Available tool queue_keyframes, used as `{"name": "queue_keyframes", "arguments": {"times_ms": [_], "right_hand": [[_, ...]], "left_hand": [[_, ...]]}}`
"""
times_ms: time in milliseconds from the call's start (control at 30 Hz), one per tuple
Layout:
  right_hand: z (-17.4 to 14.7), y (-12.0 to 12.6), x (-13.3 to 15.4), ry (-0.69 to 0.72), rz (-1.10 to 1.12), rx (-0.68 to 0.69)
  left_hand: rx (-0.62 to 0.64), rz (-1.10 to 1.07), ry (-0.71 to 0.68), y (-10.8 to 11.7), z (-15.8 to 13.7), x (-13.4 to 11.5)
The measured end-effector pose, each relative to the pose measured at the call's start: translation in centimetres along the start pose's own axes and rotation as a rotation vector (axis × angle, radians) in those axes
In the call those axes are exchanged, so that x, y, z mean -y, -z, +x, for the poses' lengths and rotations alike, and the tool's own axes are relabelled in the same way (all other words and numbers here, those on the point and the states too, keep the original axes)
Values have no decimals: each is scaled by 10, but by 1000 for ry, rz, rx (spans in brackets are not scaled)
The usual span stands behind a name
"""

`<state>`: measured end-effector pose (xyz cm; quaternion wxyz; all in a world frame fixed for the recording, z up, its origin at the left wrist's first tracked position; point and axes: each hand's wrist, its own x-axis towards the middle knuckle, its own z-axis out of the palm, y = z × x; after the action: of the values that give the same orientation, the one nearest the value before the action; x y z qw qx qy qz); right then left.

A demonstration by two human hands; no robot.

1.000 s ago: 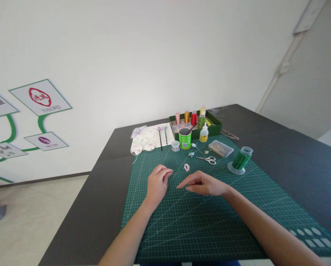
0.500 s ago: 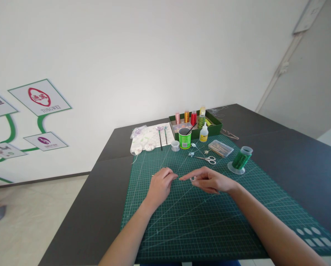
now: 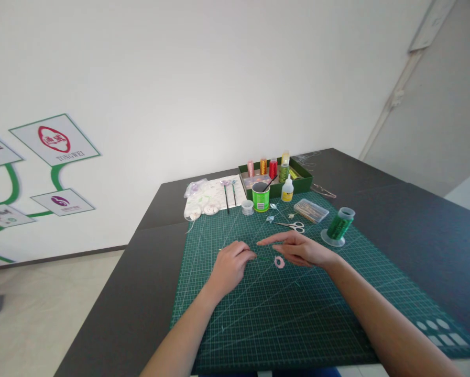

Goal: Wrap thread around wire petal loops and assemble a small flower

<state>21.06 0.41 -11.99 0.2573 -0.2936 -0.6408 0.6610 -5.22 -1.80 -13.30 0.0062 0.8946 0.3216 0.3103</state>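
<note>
My left hand [image 3: 230, 264] is closed in a pinch over the cutting mat [image 3: 235, 330], holding a thin green stem. At the stem's right end sits a small pale pink ring-shaped petal piece [image 3: 279, 262]. Just above and right of it, my right hand [image 3: 297, 248] has its index finger stretched toward the left hand, thumb apart below. Nothing shows clearly between the right fingers; any fine thread there is too thin to make out. Behind the hands lie small scissors [image 3: 295, 226] and pale blue leaf-shaped pieces [image 3: 271, 219].
A spool of green thread [image 3: 339, 228] stands at right, beside a clear box of sticks [image 3: 311, 210]. Farther back are a green can [image 3: 261, 198], a glue bottle [image 3: 287, 189], a dark green box [image 3: 306, 183] with thread spools, and white paper [image 3: 195, 201] holding stemmed flowers.
The pink piece, mostly hidden by the right fingers before, now shows below them. The right hand has risen slightly away from it, and the left hand has shifted a little to the right.
</note>
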Motion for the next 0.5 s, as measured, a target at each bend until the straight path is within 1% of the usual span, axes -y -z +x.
{"name": "queue_keyframes", "arguments": {"times_ms": [200, 333, 500], "right_hand": [[3, 3, -5, 24, 22, -10], [5, 4, -8, 8, 29, -16], [8, 7, -13, -26, 33, -18]], "left_hand": [[-3, -27, 2, 0, 0, -2], [-6, -79, 25, 1, 0, -3], [-49, -168, 51, 1, 1, -4]]}}
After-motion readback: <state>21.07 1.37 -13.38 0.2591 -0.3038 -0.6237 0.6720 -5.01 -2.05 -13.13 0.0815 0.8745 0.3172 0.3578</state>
